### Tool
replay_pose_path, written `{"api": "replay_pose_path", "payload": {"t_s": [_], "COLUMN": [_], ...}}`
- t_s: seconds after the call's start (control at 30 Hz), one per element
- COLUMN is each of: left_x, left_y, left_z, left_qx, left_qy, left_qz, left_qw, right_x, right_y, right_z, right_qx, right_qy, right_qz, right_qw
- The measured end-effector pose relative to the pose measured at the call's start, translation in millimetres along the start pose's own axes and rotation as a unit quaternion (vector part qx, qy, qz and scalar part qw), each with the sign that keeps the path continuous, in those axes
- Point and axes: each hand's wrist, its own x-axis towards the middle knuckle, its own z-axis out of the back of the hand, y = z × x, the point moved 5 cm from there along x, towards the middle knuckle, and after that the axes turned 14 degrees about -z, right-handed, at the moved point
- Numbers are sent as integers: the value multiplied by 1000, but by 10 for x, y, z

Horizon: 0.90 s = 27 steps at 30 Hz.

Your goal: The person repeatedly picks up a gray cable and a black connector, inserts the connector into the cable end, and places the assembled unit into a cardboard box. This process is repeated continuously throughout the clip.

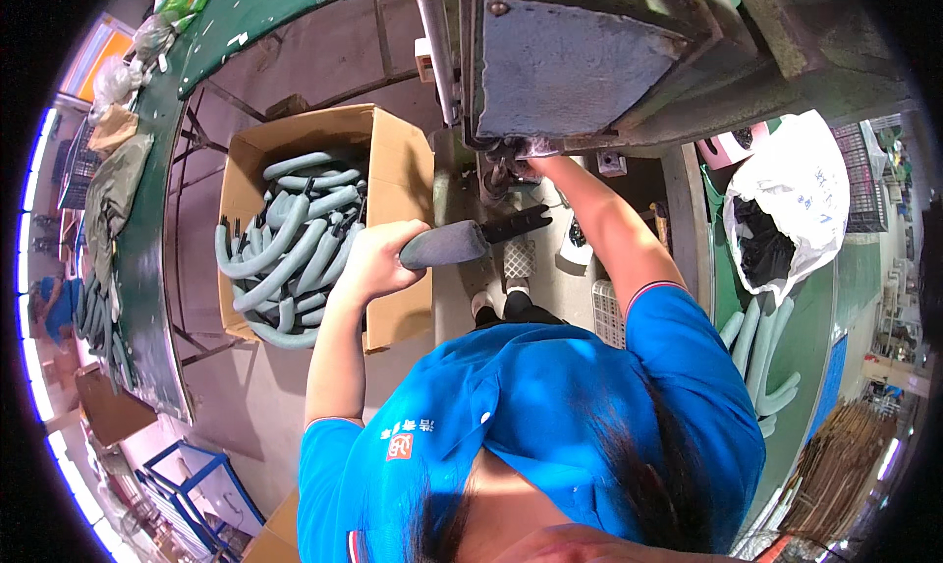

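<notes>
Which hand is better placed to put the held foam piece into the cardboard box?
Probably the left hand: it grips the foam piece near the cardboard box, while the right hand is at the machine.

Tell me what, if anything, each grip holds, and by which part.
The left grip holds a grey padded bar by the padding, away from its black end. The right grip is partly hidden at the machine; whether it holds anything cannot be told.

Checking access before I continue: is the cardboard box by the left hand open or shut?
Open. The cardboard box is uncovered on top, and curved grey-green tubes show inside, near the left hand.
</notes>
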Motion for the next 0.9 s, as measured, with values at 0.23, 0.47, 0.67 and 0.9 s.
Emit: {"api": "replay_pose_path", "payload": {"t_s": [0.23, 0.47, 0.67, 0.9], "left_x": [-197, -216, -357, -581], "left_y": [-9, -80, -148, -169], "left_z": [-143, -175, -140, -178], "left_qx": [-39, -36, -40, -22], "left_qy": [-37, -64, -83, -87], "left_qz": [67, 82, 125, 146], "left_qw": [996, 994, 988, 985], "right_x": [-8, -15, -302, -451], "right_y": [-165, -229, -25, 347], "right_z": [141, 301, 349, 583], "right_qx": [74, 177, 373, 490], "right_qy": [58, 131, 344, 351], "right_qz": [-53, -144, -250, -225], "right_qw": [994, 965, 825, 765]}}
